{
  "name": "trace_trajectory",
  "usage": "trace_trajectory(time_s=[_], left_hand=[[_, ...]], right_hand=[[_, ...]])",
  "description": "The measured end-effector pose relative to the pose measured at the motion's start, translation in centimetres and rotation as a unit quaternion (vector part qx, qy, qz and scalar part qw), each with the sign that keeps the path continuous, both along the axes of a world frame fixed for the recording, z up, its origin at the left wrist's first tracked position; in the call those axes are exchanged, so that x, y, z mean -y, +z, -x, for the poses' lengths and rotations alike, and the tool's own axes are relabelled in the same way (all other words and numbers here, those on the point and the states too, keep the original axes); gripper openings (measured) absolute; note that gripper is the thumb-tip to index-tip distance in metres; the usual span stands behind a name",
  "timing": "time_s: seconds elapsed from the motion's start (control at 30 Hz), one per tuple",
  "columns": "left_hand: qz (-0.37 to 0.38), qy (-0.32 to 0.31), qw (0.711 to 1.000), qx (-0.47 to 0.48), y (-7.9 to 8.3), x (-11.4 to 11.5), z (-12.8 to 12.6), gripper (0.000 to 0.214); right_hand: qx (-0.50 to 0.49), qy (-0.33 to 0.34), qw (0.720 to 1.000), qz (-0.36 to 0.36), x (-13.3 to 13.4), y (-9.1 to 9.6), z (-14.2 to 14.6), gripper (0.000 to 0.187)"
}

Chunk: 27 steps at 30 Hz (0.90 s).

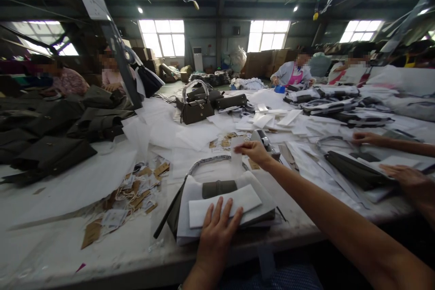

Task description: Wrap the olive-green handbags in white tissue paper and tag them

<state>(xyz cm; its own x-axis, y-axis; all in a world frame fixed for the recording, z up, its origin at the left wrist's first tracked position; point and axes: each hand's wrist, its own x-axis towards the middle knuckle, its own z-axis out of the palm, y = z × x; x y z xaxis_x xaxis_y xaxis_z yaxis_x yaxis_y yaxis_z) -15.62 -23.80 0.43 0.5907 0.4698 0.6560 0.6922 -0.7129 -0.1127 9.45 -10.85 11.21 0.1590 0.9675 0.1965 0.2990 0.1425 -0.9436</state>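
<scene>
A dark olive handbag [173,217] lies in front of me, partly covered by white foam sheets [185,195]. Its arched handle [212,159] is wrapped in clear film. My left hand [219,229] rests with fingers spread on a folded white foam piece [248,197] lying over the bag. Above the handle, my right hand [253,152] pinches a translucent white strip [237,158] that hangs down across the handle's right side. Just behind that hand stands a grey metallic device [261,138], which looks like a tape dispenser.
Brown tags with strings [136,190] lie in a heap at left, near piled dark bags [50,131]. An upright handbag [197,108] stands farther back. At right, a co-worker's hands [401,172] touch another bag [353,172]. Foam pieces [268,118] lie scattered behind.
</scene>
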Motion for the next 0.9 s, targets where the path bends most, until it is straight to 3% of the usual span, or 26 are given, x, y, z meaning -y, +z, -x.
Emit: trace_trajectory(time_s=[0.07, 0.17, 0.27, 0.37, 0.67, 0.9], left_hand=[[0.006, 0.0, 1.0, -0.002, 0.0, 0.0, 0.0, 0.044], [0.019, 0.001, 1.0, -0.007, 0.2, 0.1, -0.1, 0.045], [0.028, 0.003, 1.0, -0.008, 0.3, 0.2, -0.1, 0.045], [0.026, 0.003, 1.0, -0.002, 0.4, 0.2, 0.0, 0.044], [0.052, 0.011, 0.997, -0.054, 1.0, 0.3, 0.2, 0.047], [0.075, -0.012, 0.994, -0.081, 1.4, 0.5, 0.8, 0.065]], right_hand=[[0.009, 0.013, 1.0, -0.021, 2.8, 0.8, 0.4, 0.032], [0.098, 0.035, 0.993, -0.053, 8.4, 0.7, 0.8, 0.021], [0.193, 0.1, 0.969, -0.117, 13.3, -1.3, 0.9, 0.022], [0.256, 0.162, 0.934, -0.189, 16.4, -4.0, 0.6, 0.032], [0.34, 0.155, 0.887, -0.271, 19.1, -8.5, -0.5, 0.037], [0.355, 0.081, 0.871, -0.331, 19.3, -10.4, 0.4, 0.028]])
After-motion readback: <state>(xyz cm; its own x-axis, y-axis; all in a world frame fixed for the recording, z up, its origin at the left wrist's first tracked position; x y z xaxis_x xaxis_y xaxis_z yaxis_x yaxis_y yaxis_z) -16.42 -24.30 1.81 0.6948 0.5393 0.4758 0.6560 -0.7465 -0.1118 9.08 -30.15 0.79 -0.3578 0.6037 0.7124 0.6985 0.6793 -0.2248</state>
